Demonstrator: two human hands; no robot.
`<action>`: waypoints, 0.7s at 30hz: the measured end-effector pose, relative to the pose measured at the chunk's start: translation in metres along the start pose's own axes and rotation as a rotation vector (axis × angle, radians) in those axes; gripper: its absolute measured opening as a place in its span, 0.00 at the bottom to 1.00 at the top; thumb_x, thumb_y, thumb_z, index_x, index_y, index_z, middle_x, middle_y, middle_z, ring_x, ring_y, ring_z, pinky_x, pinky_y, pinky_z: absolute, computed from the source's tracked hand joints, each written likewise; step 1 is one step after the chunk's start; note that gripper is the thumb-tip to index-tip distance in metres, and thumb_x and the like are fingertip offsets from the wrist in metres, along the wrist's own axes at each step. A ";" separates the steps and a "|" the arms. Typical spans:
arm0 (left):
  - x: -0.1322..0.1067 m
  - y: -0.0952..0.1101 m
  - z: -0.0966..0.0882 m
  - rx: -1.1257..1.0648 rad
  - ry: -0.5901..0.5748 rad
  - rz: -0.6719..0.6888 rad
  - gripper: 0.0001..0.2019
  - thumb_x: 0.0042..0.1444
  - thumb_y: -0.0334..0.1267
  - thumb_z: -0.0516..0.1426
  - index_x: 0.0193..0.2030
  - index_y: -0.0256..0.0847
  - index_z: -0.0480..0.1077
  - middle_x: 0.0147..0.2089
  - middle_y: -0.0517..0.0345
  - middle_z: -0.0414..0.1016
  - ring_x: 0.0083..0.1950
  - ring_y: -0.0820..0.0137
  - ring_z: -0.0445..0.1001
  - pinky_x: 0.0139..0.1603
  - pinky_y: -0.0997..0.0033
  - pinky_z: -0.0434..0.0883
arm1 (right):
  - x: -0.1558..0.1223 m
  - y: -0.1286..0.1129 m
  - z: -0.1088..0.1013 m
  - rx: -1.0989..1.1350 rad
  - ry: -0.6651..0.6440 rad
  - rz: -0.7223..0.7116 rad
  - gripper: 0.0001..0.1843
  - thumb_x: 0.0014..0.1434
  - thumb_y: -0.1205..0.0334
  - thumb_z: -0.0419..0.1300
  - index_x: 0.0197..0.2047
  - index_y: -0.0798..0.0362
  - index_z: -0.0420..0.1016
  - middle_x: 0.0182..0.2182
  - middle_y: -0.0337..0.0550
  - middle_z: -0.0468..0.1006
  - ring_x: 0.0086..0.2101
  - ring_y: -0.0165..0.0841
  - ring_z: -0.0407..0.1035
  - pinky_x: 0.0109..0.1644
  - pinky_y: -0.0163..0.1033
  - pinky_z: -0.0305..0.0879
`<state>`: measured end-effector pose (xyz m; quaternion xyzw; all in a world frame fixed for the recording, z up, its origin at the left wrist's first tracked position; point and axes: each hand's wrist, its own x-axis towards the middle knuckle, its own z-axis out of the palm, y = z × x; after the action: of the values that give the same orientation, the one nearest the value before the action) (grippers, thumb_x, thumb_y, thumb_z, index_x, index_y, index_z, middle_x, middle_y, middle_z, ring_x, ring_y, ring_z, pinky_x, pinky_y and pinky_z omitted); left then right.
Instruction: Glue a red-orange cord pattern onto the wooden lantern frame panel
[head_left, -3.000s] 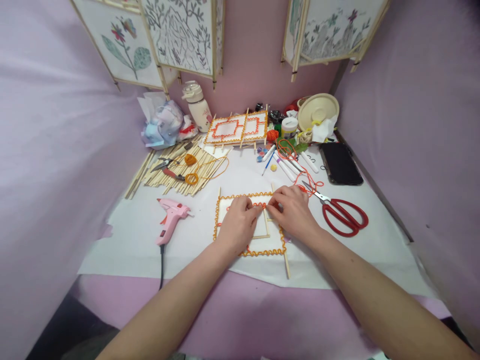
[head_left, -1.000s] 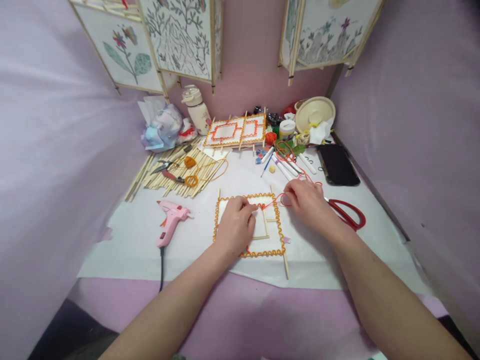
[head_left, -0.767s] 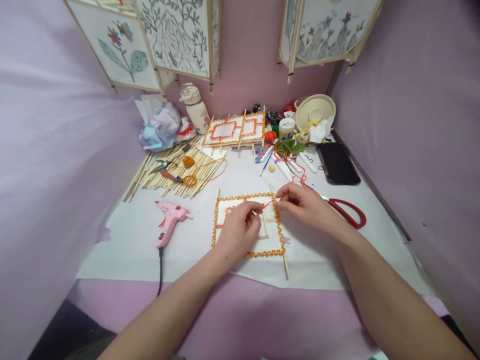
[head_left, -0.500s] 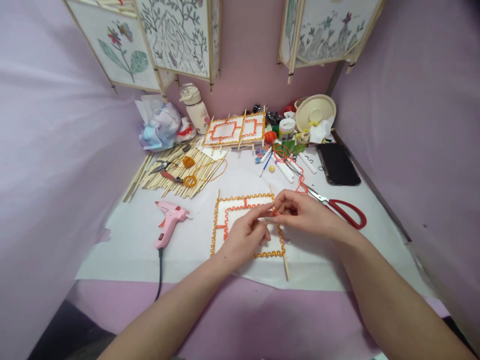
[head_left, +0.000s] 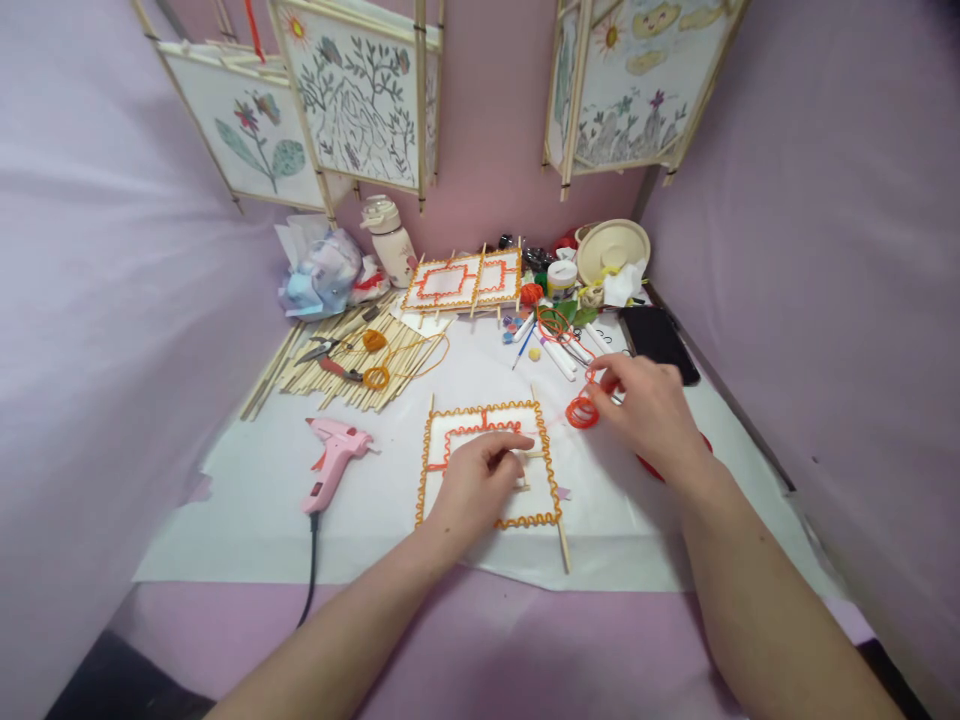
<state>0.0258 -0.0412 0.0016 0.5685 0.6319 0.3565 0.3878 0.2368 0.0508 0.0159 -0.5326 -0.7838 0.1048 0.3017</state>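
Note:
A white panel (head_left: 487,505), framed in mustard-yellow wavy cord on thin sticks, lies flat before me. Inside it runs a line of red-orange yarn (head_left: 469,430) forming part of a rectangle; bare sticks show at its right. My left hand (head_left: 480,480) rests over the panel's middle, index finger stretched out near the yarn line's end, thumb apart from it and the rest curled. To the right of the panel, my right hand (head_left: 649,410) has its thumb and index finger on the yarn beside a small red-orange coil (head_left: 582,412). Red-handled scissors (head_left: 651,466) are mostly hidden beneath that hand.
A pink glue gun (head_left: 337,460) lies left, its cord running off the front edge. Behind are cut sticks (head_left: 352,375) with pliers (head_left: 334,362), a finished panel (head_left: 461,282), a bottle (head_left: 390,245), markers (head_left: 555,355) and a phone (head_left: 660,343). Painted lanterns (head_left: 360,100) hang above.
My right hand has moved away from the left hand, rightward to the coil of yarn. The left hand stays over the panel. The view has tilted up slightly.

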 end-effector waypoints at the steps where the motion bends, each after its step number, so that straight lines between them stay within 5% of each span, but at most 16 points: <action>1: 0.000 0.000 0.000 -0.004 -0.005 -0.017 0.17 0.52 0.29 0.50 0.43 0.41 0.78 0.31 0.58 0.77 0.33 0.71 0.73 0.32 0.73 0.69 | 0.001 0.002 -0.001 -0.038 0.113 0.011 0.08 0.58 0.64 0.57 0.41 0.52 0.74 0.33 0.45 0.78 0.38 0.41 0.68 0.44 0.45 0.56; 5: -0.001 0.002 0.000 -0.097 -0.072 -0.045 0.16 0.54 0.30 0.51 0.44 0.40 0.77 0.33 0.57 0.77 0.33 0.71 0.73 0.35 0.73 0.71 | -0.001 0.004 -0.001 0.028 0.231 -0.046 0.09 0.62 0.61 0.54 0.36 0.50 0.75 0.35 0.46 0.78 0.39 0.40 0.66 0.43 0.44 0.58; 12: 0.003 0.011 0.002 -0.075 -0.009 0.081 0.15 0.54 0.31 0.55 0.50 0.39 0.69 0.33 0.59 0.74 0.30 0.74 0.71 0.31 0.74 0.68 | -0.011 -0.016 0.008 -0.095 -0.031 -0.156 0.11 0.63 0.63 0.55 0.35 0.49 0.78 0.34 0.42 0.80 0.40 0.40 0.67 0.43 0.45 0.51; 17: 0.025 0.024 0.002 -0.112 -0.148 0.117 0.28 0.52 0.29 0.57 0.61 0.40 0.61 0.37 0.58 0.76 0.29 0.75 0.73 0.32 0.75 0.69 | -0.014 -0.048 0.006 -0.221 -0.098 -0.240 0.11 0.65 0.63 0.54 0.36 0.50 0.77 0.32 0.43 0.81 0.38 0.40 0.68 0.43 0.46 0.49; 21: 0.042 0.027 -0.004 -0.026 -0.134 0.202 0.13 0.57 0.34 0.55 0.48 0.39 0.73 0.28 0.61 0.74 0.30 0.73 0.73 0.36 0.74 0.69 | -0.003 -0.058 0.000 -0.330 -0.062 -0.277 0.12 0.65 0.65 0.51 0.35 0.52 0.76 0.32 0.45 0.80 0.36 0.40 0.69 0.41 0.46 0.50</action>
<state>0.0324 0.0032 0.0240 0.6469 0.5393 0.3631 0.3986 0.1924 0.0243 0.0430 -0.4587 -0.8649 -0.0509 0.1975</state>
